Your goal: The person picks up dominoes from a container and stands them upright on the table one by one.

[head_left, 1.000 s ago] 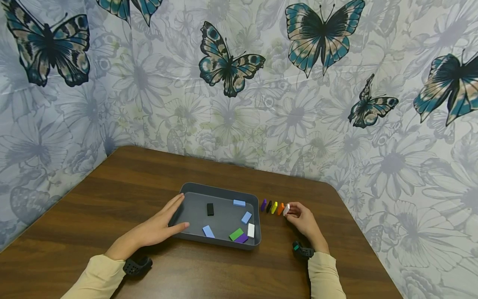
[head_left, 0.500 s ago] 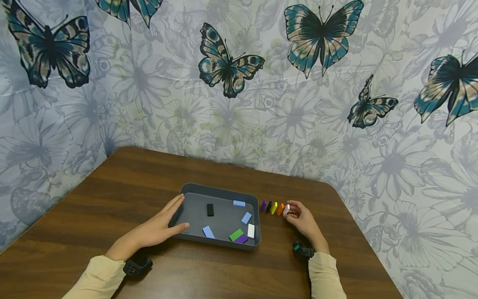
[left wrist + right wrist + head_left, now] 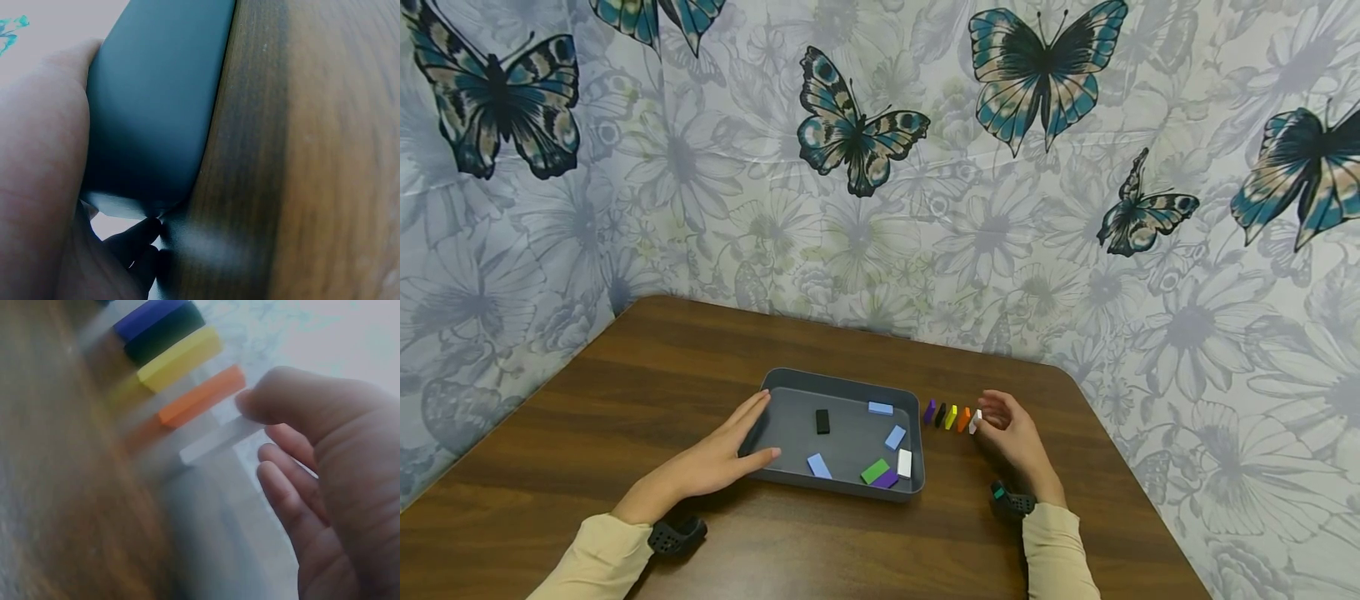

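Note:
A row of upright domino tiles stands on the table to the right of the grey tray [image 3: 842, 490]: purple [image 3: 930, 411], black [image 3: 940, 415], yellow [image 3: 951, 417], orange [image 3: 963, 419] and white [image 3: 975, 422]. My right hand [image 3: 1017, 435] is at the white end of the row. In the right wrist view its thumb tip [image 3: 253, 406] overlaps the top of the white tile, while the other fingers stand apart from it, loosely bent. My left hand [image 3: 711, 461] rests against the tray's left end, fingers stretched along the side and thumb at the near corner.
Inside the tray lie a black tile [image 3: 822, 422], several light blue tiles [image 3: 881, 408], a white tile [image 3: 904, 462], a green tile [image 3: 874, 471] and a purple tile [image 3: 886, 479]. A butterfly-patterned wall covering [image 3: 865, 258] rises behind the wooden table [image 3: 700, 346].
My right hand has let go of the white tile and shifted slightly up and to the right, its fingers spreading. The white tile stays upright. My left hand and the tray have not moved.

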A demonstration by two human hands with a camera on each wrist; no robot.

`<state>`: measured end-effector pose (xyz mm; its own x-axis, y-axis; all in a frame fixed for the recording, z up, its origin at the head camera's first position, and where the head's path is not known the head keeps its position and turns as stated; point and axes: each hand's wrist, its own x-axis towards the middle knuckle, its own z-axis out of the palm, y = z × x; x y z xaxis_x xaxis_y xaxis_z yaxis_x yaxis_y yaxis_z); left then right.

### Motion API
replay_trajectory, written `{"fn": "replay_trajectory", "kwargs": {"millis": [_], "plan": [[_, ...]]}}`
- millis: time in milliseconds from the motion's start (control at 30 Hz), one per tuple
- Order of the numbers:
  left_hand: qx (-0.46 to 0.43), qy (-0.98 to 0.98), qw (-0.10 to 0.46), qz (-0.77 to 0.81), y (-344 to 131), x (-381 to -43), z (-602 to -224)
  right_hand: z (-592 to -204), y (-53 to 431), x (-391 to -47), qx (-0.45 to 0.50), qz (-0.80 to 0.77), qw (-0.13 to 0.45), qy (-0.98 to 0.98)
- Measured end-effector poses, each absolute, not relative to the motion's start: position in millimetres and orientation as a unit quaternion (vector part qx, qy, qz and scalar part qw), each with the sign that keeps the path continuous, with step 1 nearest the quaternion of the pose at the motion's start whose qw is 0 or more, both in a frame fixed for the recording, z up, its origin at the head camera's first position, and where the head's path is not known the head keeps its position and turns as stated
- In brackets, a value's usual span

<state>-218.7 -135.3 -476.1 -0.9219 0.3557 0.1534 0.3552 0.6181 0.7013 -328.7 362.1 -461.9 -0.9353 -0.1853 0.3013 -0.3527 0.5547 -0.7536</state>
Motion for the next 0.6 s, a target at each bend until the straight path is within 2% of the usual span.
{"fn": "replay_trajectory", "kwargs": {"millis": [300, 600], "plan": [[0.196, 0.899, 0.0, 0.392, -135, -218, -477, -448, 356, -327, 0.163, 0.428, 0.145, -0.877], [0.195, 0.898, 0.003, 0.394, -135, -219, -476, -433, 345, -323, 0.184, 0.419, 0.152, -0.876]]}}
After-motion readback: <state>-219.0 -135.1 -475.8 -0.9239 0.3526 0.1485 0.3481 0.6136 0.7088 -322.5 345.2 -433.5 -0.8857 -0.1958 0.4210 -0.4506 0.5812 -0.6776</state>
